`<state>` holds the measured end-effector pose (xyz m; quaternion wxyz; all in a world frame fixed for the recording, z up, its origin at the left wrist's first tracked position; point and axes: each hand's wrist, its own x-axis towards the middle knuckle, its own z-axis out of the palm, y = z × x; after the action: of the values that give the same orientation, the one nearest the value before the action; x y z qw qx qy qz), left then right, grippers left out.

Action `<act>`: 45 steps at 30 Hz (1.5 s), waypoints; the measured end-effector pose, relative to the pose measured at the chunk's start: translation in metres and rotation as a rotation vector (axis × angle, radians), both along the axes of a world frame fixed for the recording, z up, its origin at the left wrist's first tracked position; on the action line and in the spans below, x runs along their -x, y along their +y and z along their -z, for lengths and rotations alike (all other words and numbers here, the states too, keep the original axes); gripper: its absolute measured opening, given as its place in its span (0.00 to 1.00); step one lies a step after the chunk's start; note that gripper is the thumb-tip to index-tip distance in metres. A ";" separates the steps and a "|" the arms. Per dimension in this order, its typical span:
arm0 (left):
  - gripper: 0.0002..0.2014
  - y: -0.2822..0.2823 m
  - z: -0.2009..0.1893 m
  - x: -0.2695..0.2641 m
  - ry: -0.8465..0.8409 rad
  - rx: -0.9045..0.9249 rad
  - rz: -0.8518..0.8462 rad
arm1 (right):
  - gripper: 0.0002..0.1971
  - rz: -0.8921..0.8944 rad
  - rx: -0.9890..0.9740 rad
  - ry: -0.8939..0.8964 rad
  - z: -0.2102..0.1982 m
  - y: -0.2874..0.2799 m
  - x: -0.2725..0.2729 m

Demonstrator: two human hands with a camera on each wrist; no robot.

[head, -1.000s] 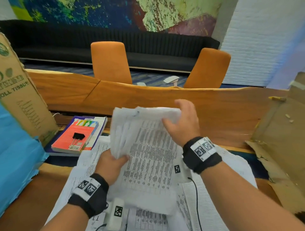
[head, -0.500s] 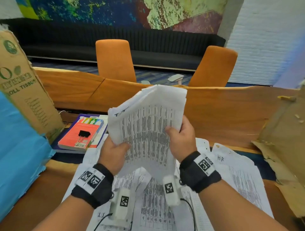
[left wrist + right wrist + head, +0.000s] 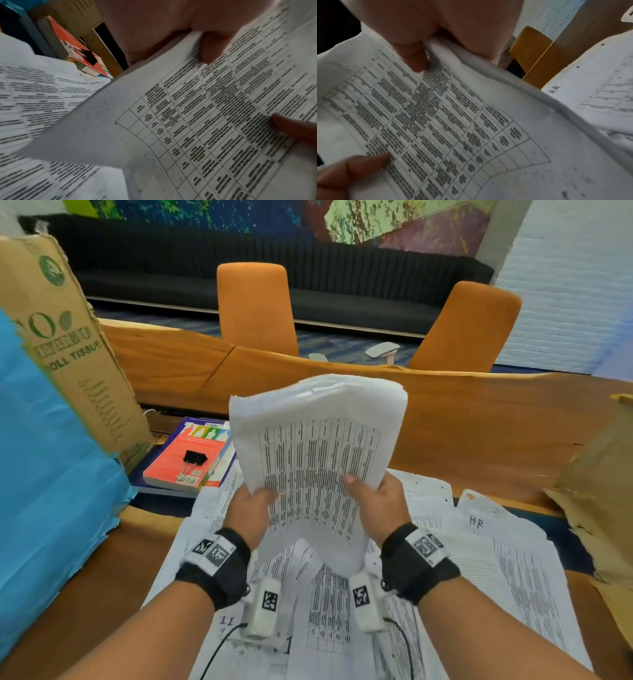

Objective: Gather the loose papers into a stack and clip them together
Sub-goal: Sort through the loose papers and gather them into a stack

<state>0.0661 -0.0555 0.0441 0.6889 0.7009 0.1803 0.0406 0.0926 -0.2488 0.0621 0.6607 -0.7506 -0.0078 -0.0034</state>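
Note:
I hold a thick stack of printed papers [image 3: 317, 460] upright above the table, its top bowed over. My left hand [image 3: 251, 506] grips its left edge with the thumb on the front sheet [image 3: 197, 121]. On the right edge, my right hand [image 3: 373, 501] grips it the same way, thumb pressed on the print [image 3: 445, 121]. More loose sheets [image 3: 507, 570] lie spread on the table under and around my wrists. A black binder clip [image 3: 194, 457] rests on a red book [image 3: 186, 455] at the left; the left wrist view also shows the clip [image 3: 88, 55].
A cardboard box [image 3: 65, 337] with blue wrap [image 3: 51, 474] stands at the left. Torn cardboard [image 3: 599, 491] leans at the right. A raised wooden ledge [image 3: 445, 412] runs behind the papers, with two orange chairs [image 3: 257, 306] beyond it.
The stack has been raised from leaning flat to standing upright. My right hand slid from its top edge down to its right side; more sheets on the table came into view.

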 end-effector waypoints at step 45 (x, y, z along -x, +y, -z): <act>0.35 0.092 0.098 0.022 0.593 -0.786 0.471 | 0.22 0.719 -0.158 0.689 0.158 -0.137 0.059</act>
<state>0.0437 0.0365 -0.0540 0.2851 0.9085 0.1760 -0.2499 0.0335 -0.3863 -0.0963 0.6367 -0.6110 0.4702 0.0167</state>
